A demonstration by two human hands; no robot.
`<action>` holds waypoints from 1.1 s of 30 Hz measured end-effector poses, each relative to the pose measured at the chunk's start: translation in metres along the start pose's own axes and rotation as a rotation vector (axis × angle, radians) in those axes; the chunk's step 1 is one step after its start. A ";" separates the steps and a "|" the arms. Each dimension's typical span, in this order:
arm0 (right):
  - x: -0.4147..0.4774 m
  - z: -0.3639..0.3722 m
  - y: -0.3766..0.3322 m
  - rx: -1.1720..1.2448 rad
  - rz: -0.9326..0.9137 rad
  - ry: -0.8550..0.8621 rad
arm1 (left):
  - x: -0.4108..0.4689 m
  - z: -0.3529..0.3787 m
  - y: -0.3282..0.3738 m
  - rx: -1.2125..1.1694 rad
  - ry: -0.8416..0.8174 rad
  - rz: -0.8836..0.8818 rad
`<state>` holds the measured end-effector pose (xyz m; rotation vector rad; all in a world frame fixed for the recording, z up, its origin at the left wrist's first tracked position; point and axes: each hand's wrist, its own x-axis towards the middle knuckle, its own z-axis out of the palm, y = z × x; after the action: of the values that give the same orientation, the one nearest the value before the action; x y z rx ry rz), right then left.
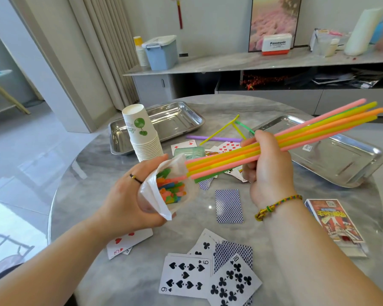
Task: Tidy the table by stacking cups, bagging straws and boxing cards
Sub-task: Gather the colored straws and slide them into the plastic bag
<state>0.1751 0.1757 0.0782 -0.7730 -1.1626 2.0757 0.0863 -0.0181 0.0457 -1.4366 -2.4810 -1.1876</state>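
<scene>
Counter point(131, 279): round, grey marble.
Steel trays: far-left tray point(177, 120); right tray point(345, 164).
Straw bundle point(307, 129): pink, yellow, orange and green, gripped by the right hand point(268, 164), near ends at the bag's mouth.
Cup stack point(144, 138): inverted, beside the far-left tray.
Card box point(334, 221): near right.
Bag point(155, 195): clear, straws inside, mouth pinched by the left hand point(124, 199).
Playing cards point(186, 277): scattered, centre and near.
Loose straws point(217, 133): far centre.
</scene>
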 end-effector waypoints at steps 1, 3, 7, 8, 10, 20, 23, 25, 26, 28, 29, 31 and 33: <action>0.000 0.000 0.000 0.005 0.009 -0.012 | 0.000 0.001 -0.001 0.002 -0.002 0.002; -0.001 0.002 0.002 0.000 0.040 -0.068 | 0.001 0.002 -0.002 0.006 -0.009 0.001; -0.008 0.011 0.014 -0.124 0.106 -0.210 | 0.001 0.005 0.000 0.012 -0.030 0.046; -0.008 0.012 0.016 -0.151 0.110 -0.218 | 0.000 0.005 0.000 0.016 -0.035 0.060; -0.007 0.013 0.019 -0.181 0.113 -0.203 | -0.001 0.005 0.000 0.039 -0.058 0.062; -0.022 0.022 0.048 -0.293 -0.122 -0.136 | 0.003 0.019 0.009 0.121 -0.093 0.012; -0.028 0.025 0.058 -0.416 -0.226 -0.264 | 0.005 0.021 0.010 0.116 -0.065 -0.057; -0.024 0.023 0.063 -0.424 -0.220 -0.322 | 0.006 0.022 0.011 0.117 -0.033 -0.089; -0.021 0.022 0.063 -0.411 -0.195 -0.338 | 0.006 0.022 0.012 0.123 -0.016 -0.109; -0.017 0.018 0.061 -0.267 -0.122 -0.402 | 0.007 0.021 0.012 0.125 0.013 -0.154; -0.016 0.017 0.060 -0.173 -0.097 -0.440 | 0.008 0.019 0.012 0.117 0.026 -0.163; -0.014 0.015 0.055 -0.028 -0.060 -0.424 | 0.010 0.017 0.010 0.102 0.038 -0.167; -0.009 0.013 0.050 0.088 -0.019 -0.323 | 0.012 0.015 0.010 0.096 0.030 -0.172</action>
<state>0.1591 0.1420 0.0410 -0.3915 -1.2300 2.2760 0.0923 0.0028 0.0455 -1.1942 -2.6465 -1.0882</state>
